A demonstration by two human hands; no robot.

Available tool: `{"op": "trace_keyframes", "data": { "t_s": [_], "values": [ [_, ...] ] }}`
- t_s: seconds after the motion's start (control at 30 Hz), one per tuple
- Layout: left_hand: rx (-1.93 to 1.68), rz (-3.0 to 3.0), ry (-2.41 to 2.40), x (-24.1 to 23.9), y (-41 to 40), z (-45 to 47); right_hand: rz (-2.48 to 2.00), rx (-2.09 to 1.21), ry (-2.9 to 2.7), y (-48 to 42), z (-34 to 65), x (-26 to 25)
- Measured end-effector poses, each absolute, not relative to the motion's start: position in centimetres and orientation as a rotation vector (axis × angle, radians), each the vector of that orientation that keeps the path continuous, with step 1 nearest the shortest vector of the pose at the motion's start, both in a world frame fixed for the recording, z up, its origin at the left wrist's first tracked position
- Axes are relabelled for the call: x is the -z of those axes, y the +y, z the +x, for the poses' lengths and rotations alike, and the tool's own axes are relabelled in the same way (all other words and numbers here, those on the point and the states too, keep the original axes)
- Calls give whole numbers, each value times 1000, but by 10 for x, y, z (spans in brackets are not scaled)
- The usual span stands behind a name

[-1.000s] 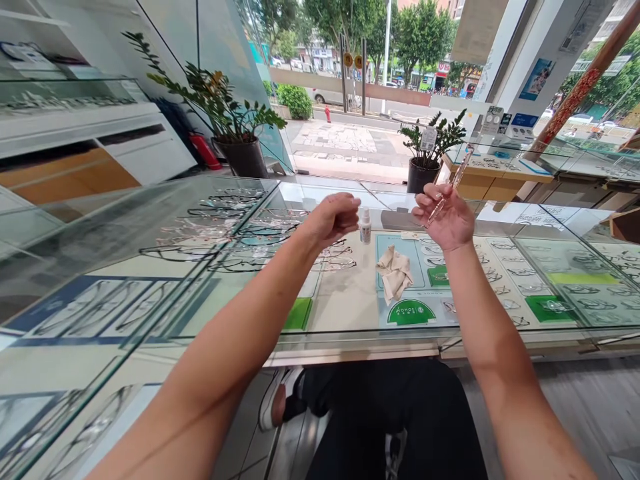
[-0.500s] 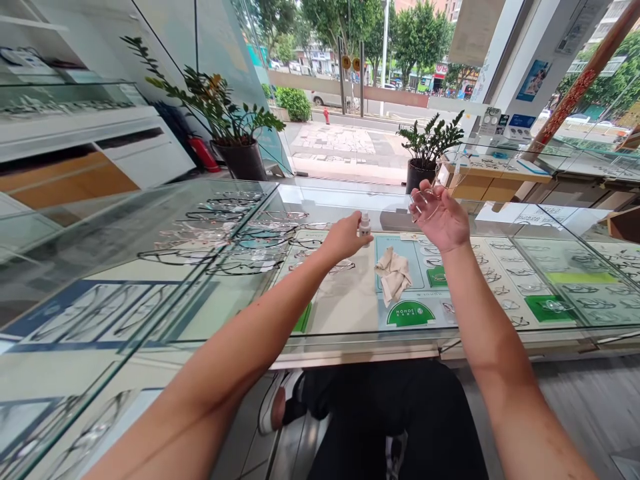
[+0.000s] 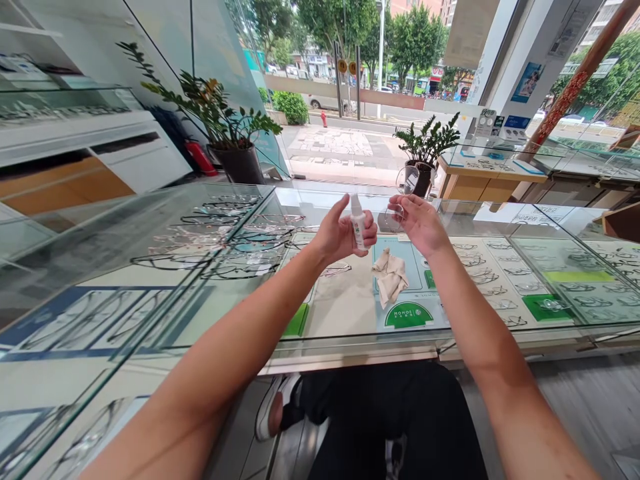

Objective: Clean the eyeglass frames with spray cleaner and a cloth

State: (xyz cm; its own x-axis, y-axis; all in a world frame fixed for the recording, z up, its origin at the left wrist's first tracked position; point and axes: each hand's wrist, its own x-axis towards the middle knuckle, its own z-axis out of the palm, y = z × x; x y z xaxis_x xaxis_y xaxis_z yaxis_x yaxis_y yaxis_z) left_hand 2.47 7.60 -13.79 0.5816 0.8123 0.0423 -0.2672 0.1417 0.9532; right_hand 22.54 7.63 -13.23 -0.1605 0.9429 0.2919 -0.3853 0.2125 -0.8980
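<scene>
My left hand [image 3: 340,235] is closed around a small white spray bottle [image 3: 358,230], held upright with its nozzle up and the thumb raised beside it. To its right, my right hand [image 3: 423,223] pinches a thin-framed pair of glasses [image 3: 395,215] by the fingertips. One round lens [image 3: 409,180] shows above the fingers, and part of the frame is hidden by them. Below the hands, a crumpled beige cloth [image 3: 391,277] lies on the glass counter, apart from both hands.
The glass display counter [image 3: 345,339] spans the view, with rows of eyeglasses [image 3: 250,240] at left and more frames [image 3: 480,273] at right. A green semicircular sign [image 3: 409,314] lies near the front edge. Potted plants [image 3: 240,160] stand beyond the counter.
My left hand has lifted the spray bottle and turned it so its label shows. My right hand has turned and moved left and slightly down, bringing the glasses nearer the bottle.
</scene>
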Motion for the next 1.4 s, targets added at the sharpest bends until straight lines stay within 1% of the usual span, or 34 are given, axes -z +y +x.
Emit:
{"op": "trace_keyframes", "data": {
  "t_s": [0.1, 0.2, 0.3, 0.43, 0.53, 0.6, 0.77, 0.93, 1.1, 1.27, 1.4],
  "values": [
    [-742, 1241, 593, 136, 74, 23, -605, -1363, -1190, 75, 222, 133],
    [-721, 1304, 609, 140, 76, 24, -615, -1378, -1205, 75, 220, 135],
    [-814, 1445, 670, 146, 79, 28, -636, -1379, -1227, 75, 219, 136],
    [-1004, 1674, 897, 153, 78, 34, -607, -1412, -1230, 75, 217, 137],
    [-1005, 1809, 987, 154, 76, 35, -607, -1422, -1239, 74, 216, 137],
    [-982, 1768, 992, 154, 75, 35, -624, -1422, -1242, 73, 215, 137],
    [-941, 1504, 804, 152, 79, 35, -608, -1441, -1227, 74, 217, 138],
    [-1117, 1526, 859, 154, 83, 34, -649, -1471, -1313, 74, 219, 138],
    [-1296, 1733, 996, 157, 84, 32, -727, -1477, -1492, 72, 218, 138],
    [-1243, 1425, 902, 156, 88, 34, -743, -1461, -1538, 72, 218, 139],
    [-1235, 1509, 898, 159, 89, 35, -744, -1462, -1504, 73, 218, 139]
  ]
}}
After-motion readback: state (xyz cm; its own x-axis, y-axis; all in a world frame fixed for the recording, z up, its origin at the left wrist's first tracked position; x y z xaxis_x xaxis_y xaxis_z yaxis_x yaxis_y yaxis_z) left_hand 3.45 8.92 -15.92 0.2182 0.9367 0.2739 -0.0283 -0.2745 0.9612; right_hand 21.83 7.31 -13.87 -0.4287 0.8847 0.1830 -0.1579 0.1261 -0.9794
